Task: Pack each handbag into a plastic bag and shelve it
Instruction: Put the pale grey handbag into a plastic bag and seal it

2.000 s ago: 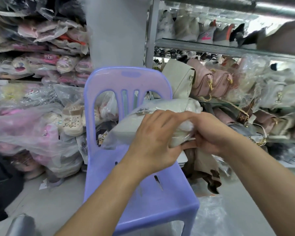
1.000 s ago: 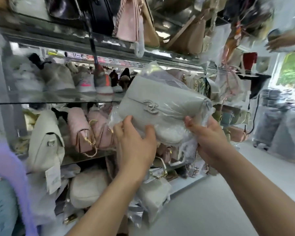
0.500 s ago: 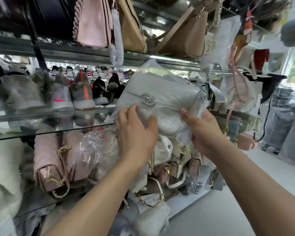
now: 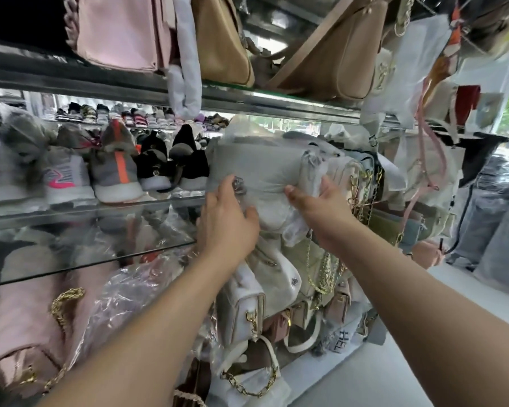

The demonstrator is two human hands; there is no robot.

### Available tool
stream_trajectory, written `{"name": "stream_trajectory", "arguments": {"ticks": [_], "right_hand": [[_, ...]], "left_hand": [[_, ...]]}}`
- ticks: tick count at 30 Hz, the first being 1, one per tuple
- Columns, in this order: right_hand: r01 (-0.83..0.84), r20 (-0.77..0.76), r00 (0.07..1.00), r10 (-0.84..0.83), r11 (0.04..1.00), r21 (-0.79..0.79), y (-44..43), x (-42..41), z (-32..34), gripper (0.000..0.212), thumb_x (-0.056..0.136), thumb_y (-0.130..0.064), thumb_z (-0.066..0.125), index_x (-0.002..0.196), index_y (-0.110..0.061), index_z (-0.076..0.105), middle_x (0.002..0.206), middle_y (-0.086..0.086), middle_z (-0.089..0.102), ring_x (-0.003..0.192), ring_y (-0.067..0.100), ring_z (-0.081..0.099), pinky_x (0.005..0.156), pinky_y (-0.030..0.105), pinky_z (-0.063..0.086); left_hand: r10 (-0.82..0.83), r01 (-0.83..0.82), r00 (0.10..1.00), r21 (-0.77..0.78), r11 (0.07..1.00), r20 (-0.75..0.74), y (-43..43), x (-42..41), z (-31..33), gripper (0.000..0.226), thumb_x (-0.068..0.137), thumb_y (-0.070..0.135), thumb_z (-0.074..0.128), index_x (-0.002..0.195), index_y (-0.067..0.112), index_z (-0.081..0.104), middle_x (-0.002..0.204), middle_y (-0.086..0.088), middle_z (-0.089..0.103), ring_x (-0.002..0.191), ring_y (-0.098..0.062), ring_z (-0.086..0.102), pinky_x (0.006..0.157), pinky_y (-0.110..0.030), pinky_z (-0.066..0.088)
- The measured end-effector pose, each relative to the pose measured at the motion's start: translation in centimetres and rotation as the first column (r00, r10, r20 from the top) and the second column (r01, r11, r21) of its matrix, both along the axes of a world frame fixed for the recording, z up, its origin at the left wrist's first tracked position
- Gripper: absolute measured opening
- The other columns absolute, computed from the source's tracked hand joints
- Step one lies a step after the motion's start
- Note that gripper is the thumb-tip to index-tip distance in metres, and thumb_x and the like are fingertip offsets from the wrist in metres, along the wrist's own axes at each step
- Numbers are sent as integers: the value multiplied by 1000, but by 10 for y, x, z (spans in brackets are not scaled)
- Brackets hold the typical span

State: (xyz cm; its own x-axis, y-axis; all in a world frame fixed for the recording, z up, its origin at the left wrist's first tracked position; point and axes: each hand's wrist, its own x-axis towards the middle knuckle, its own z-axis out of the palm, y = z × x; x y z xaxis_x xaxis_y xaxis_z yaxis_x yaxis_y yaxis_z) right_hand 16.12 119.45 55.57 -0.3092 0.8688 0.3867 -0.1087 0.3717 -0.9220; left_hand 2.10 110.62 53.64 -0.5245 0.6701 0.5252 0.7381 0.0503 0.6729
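A pale grey handbag (image 4: 256, 164) wrapped in a clear plastic bag (image 4: 312, 168) is at the level of the middle glass shelf (image 4: 106, 208), its far side in among the stock there. My left hand (image 4: 228, 221) holds its lower left front, fingers up by the metal clasp and thumb underneath. My right hand (image 4: 321, 211) grips the bunched plastic at the bag's right end between thumb and fingers. The back of the bag is hidden.
Sneakers (image 4: 115, 171) line the glass shelf to the left of the bag. Pink and tan handbags (image 4: 221, 39) stand on the metal shelf (image 4: 276, 104) above. White and cream chain-strap bags (image 4: 265, 292) are piled below, with a pink bag (image 4: 27, 327) at lower left. Bare floor (image 4: 394, 362) lies at the right.
Both hands carried the bagged handbag from the purple chair up to the shelving. Since half a second ago it has moved forward and tipped flatter at the glass shelf.
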Motion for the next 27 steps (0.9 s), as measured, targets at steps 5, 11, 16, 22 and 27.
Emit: {"name": "stream_trajectory", "arguments": {"ticks": [5, 11, 16, 22, 27], "right_hand": [[119, 1, 993, -119, 992, 31, 6, -24, -7, 62, 92, -25, 76, 144, -12, 45, 133, -4, 60, 127, 20, 58, 110, 38, 46], [397, 79, 901, -426, 885, 242, -2, -38, -16, 82, 88, -35, 77, 148, -22, 21, 135, 6, 55, 123, 29, 57, 102, 39, 47], [557, -3, 799, -602, 738, 382, -10, -35, -34, 81, 80, -50, 77, 136, -39, 19, 139, -3, 39, 121, 25, 54, 92, 51, 55], [551, -43, 814, -579, 746, 375, -19, -24, -40, 77, 80, -63, 75, 135, -42, 25, 130, 3, 45, 107, 17, 58, 89, 45, 55], [549, -40, 817, -575, 756, 355, -31, -17, -49, 65, 85, -61, 69, 131, -43, 27, 131, 0, 42, 116, 26, 56, 96, 55, 51]], "left_hand": [[-49, 42, 996, -107, 993, -68, 25, -17, -8, 70, 100, 31, 54, 158, 38, 16, 151, -7, 43, 129, -34, 50, 104, -48, 45], [162, -163, 980, 3, 987, -113, 39, -11, -15, 59, 97, 29, 58, 148, 38, 30, 142, -10, 45, 126, -37, 49, 95, -50, 45], [112, -111, 990, 11, 994, -88, 40, -15, -17, 60, 95, 25, 53, 150, 36, 32, 146, -5, 49, 131, -35, 46, 102, -50, 42], [85, -84, 996, 76, 994, -18, 33, -9, -17, 65, 93, 18, 49, 153, 30, 28, 149, -10, 43, 136, -33, 37, 109, -48, 34], [7, -21, 999, 274, 962, 52, 25, -12, -22, 49, 94, 10, 51, 141, 23, 46, 140, -5, 48, 132, -24, 40, 105, -32, 32]]}}
